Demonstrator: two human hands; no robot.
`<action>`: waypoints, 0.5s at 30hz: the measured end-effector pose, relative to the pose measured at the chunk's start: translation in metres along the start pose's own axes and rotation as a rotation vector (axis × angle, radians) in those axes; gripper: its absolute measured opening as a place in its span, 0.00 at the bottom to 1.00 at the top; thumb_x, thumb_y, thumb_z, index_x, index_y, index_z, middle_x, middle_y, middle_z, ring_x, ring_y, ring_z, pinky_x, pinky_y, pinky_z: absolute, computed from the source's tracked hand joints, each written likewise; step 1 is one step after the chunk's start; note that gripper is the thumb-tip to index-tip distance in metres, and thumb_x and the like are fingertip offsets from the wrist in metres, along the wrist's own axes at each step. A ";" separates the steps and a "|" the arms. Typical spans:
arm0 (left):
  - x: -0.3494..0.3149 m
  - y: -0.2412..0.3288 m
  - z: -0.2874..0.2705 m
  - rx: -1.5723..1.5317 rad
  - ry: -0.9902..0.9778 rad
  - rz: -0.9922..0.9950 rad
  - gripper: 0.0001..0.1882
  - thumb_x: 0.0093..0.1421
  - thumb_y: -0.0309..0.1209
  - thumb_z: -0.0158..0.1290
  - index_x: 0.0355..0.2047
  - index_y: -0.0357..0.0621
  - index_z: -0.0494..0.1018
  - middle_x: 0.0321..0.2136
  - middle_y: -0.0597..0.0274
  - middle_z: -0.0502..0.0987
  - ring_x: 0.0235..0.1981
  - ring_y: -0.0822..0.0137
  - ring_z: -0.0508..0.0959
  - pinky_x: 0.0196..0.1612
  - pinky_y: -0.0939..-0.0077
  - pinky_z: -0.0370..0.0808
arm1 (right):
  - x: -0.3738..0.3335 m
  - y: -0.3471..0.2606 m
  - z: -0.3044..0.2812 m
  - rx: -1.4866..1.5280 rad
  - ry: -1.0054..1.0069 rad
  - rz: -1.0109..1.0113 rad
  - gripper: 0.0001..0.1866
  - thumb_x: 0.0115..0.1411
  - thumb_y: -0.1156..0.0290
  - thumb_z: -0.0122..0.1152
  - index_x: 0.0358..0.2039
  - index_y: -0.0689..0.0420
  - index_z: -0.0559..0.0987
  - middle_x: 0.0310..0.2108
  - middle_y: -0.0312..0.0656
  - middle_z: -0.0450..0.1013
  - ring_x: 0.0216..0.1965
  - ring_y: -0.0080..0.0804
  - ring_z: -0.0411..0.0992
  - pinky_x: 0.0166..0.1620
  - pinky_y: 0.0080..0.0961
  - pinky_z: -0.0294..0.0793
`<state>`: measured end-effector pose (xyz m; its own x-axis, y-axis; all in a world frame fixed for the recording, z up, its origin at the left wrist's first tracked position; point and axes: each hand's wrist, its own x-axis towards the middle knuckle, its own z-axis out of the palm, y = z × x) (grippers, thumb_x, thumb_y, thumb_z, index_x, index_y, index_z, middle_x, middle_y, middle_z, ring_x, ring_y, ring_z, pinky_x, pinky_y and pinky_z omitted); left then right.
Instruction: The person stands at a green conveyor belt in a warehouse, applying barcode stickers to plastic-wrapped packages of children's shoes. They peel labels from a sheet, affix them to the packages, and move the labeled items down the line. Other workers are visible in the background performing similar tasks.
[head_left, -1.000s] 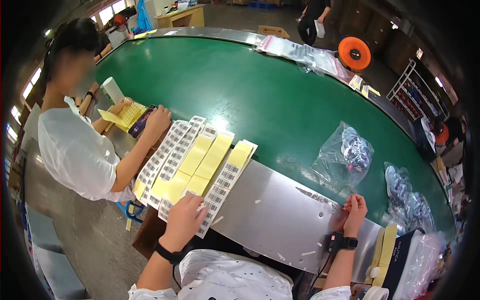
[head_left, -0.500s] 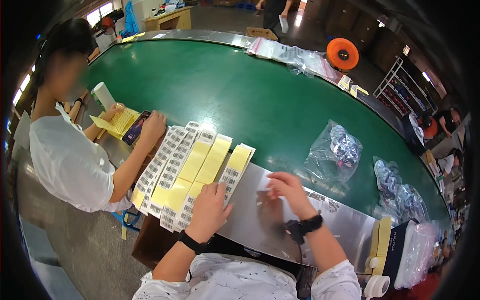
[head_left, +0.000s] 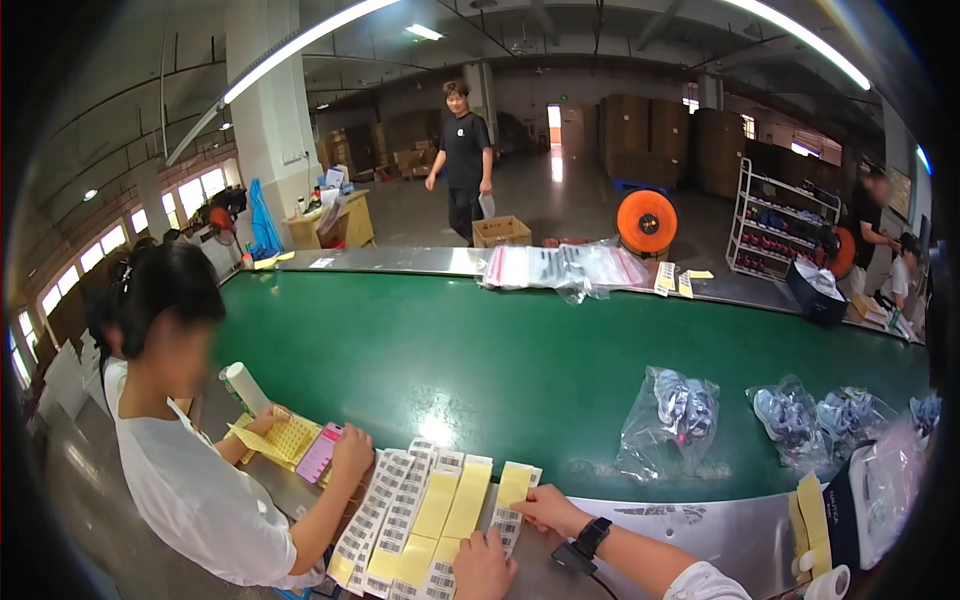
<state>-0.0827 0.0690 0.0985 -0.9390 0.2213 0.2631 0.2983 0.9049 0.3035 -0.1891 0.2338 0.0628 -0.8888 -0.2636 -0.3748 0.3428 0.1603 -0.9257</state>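
Note:
Overlapping strips of barcode labels [head_left: 385,520], some with plain yellow backing showing, lie side by side along the metal table edge in front of me. My left hand [head_left: 485,567] rests on the lower part of the strips, its fingers apart and holding nothing. At the rightmost strip, a label strip [head_left: 514,484] with a yellow upper end, my right hand [head_left: 552,510] pinches the right edge between thumb and fingertips. A dark band with a small box and cable sits on my right wrist.
A co-worker [head_left: 200,480] at left holds a phone [head_left: 318,453] and a yellow sheet. Bagged shoes [head_left: 685,405] lie on the green belt [head_left: 430,340]. Yellow strips [head_left: 812,520], a white roll [head_left: 828,583] and a dark box [head_left: 846,510] stand at right. An orange fan [head_left: 647,222] stands beyond.
The view has tilted up, showing more of the room and a walking person. My right hand has moved from above the bare metal onto the rightmost label strip. The co-worker's phone screen is now lit pink.

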 end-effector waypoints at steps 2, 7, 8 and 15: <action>0.002 -0.003 -0.006 0.016 -0.012 -0.022 0.21 0.44 0.34 0.59 0.37 0.39 0.65 0.31 0.50 0.70 0.33 0.50 0.73 0.32 0.60 0.73 | -0.007 -0.011 0.013 -0.150 0.081 -0.058 0.13 0.57 0.64 0.59 0.24 0.61 0.78 0.13 0.32 0.66 0.11 0.18 0.61 0.15 0.20 0.60; 0.007 -0.006 0.004 -0.032 -0.032 -0.046 0.21 0.46 0.33 0.58 0.37 0.38 0.63 0.29 0.49 0.70 0.33 0.51 0.73 0.31 0.61 0.74 | 0.004 -0.014 -0.011 0.060 0.247 -0.105 0.11 0.57 0.66 0.59 0.26 0.63 0.77 0.13 0.31 0.64 0.11 0.18 0.60 0.14 0.18 0.58; 0.003 -0.007 0.005 -0.023 -0.031 -0.053 0.20 0.46 0.33 0.58 0.36 0.38 0.63 0.29 0.49 0.70 0.33 0.51 0.73 0.31 0.61 0.74 | 0.003 -0.019 -0.017 0.094 0.267 -0.144 0.11 0.56 0.67 0.59 0.25 0.64 0.77 0.13 0.32 0.65 0.11 0.18 0.61 0.14 0.18 0.58; -0.003 -0.010 0.009 0.043 -0.016 -0.043 0.20 0.46 0.31 0.57 0.37 0.35 0.63 0.29 0.49 0.70 0.32 0.52 0.74 0.29 0.63 0.75 | 0.001 -0.036 -0.067 0.233 0.436 -0.329 0.10 0.58 0.68 0.58 0.25 0.61 0.74 0.15 0.31 0.64 0.11 0.17 0.59 0.14 0.17 0.58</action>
<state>-0.0846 0.0623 0.0860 -0.9536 0.1871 0.2357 0.2500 0.9286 0.2744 -0.2224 0.2915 0.0993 -0.9857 0.1588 -0.0558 0.0419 -0.0896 -0.9951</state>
